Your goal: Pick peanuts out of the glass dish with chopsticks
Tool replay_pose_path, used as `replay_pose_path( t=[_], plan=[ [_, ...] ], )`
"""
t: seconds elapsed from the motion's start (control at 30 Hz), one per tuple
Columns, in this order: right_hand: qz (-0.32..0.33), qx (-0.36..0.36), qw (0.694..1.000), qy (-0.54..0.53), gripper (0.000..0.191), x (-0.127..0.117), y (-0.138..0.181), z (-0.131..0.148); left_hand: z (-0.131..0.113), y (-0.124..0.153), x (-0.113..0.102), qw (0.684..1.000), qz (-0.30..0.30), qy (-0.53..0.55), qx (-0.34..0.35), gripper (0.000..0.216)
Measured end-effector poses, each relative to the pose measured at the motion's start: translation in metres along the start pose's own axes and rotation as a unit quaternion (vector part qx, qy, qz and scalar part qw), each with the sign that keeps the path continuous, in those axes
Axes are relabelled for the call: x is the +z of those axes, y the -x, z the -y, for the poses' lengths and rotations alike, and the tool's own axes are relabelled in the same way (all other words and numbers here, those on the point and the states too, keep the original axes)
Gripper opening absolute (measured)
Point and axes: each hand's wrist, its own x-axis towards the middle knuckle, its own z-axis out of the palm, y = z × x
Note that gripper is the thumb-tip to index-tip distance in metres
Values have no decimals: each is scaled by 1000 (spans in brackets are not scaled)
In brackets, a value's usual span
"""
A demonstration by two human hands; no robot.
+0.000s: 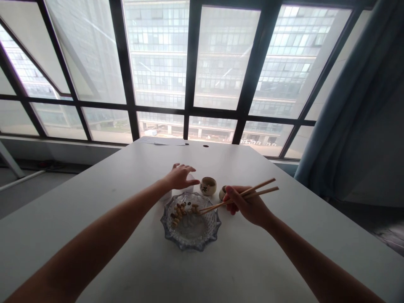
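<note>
A scalloped glass dish [193, 233] sits on the white table and holds several peanuts [180, 210] in its far left part. My right hand [249, 206] is closed on a pair of wooden chopsticks [243, 194]; their tips reach over the dish's far rim by the nuts. My left hand [181, 176] hovers just beyond the dish with fingers spread, over a small white cup that is mostly hidden under it. A small beige cup [208, 185] with dark marks stands right of that hand. Another small cup [222, 192] is half hidden behind my right hand.
The white table [94, 198] runs back to a wall of dark-framed windows [189, 84]. A grey-blue curtain [347, 118] hangs at the right. Floor shows past the table's left and right edges.
</note>
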Motion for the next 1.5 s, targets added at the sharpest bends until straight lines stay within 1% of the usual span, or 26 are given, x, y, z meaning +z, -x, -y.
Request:
replay_pose_path(
  t=[0.03,0.1,0.2,0.3,0.43,0.53,0.6,0.67,0.77,0.83,0.9,0.97,1.0,1.07,1.13,1.23,1.3,1.4,1.5],
  plan=[
    [24,1,1000,18,58,4,2,1,9,12,-5,1000,-31,-2,-1,60],
    [51,-5,998,43,55,11,4,0,27,36,-12,996,-86,3,-18,56],
    [62,-31,995,68,51,20,4,-2,49,69,-15,986,-150,15,-68,55],
    [45,-58,992,105,53,26,1,-2,62,92,-9,975,-191,47,-101,55],
    [42,-85,989,110,53,29,-2,2,70,110,10,958,-238,120,-109,54],
    [68,-115,982,131,50,24,-2,3,73,118,25,955,-230,144,-119,58],
    [89,-118,978,148,48,20,-3,0,74,120,32,956,-221,150,-118,61],
    [89,-102,980,144,47,18,-3,-4,74,120,36,958,-214,151,-115,64],
    [71,-68,990,102,46,23,-1,-11,74,119,37,965,-185,141,-124,70],
    [88,-56,992,75,46,30,2,-14,73,119,36,968,-163,134,-138,74],
    [126,-54,988,71,46,37,5,-16,72,119,36,969,-147,130,-150,77],
    [158,-67,981,91,44,41,7,-17,71,119,35,970,-139,129,-154,78],
    [162,-83,977,108,44,42,7,-16,71,119,35,970,-137,129,-153,77],
    [149,-128,970,145,44,40,6,-15,71,119,35,970,-138,128,-153,76],
    [119,-167,963,173,45,37,5,-13,71,119,35,970,-141,127,-154,75],
    [98,-178,965,167,43,34,6,-9,71,119,34,971,-135,124,-155,76],
    [116,-180,965,149,42,36,8,-8,71,119,33,971,-131,124,-154,77],
    [157,-198,958,137,41,43,12,-6,70,119,33,971,-130,129,-152,77],
    [178,-203,953,134,39,48,14,-6,71,119,34,970,-135,134,-152,76]
  ],
)
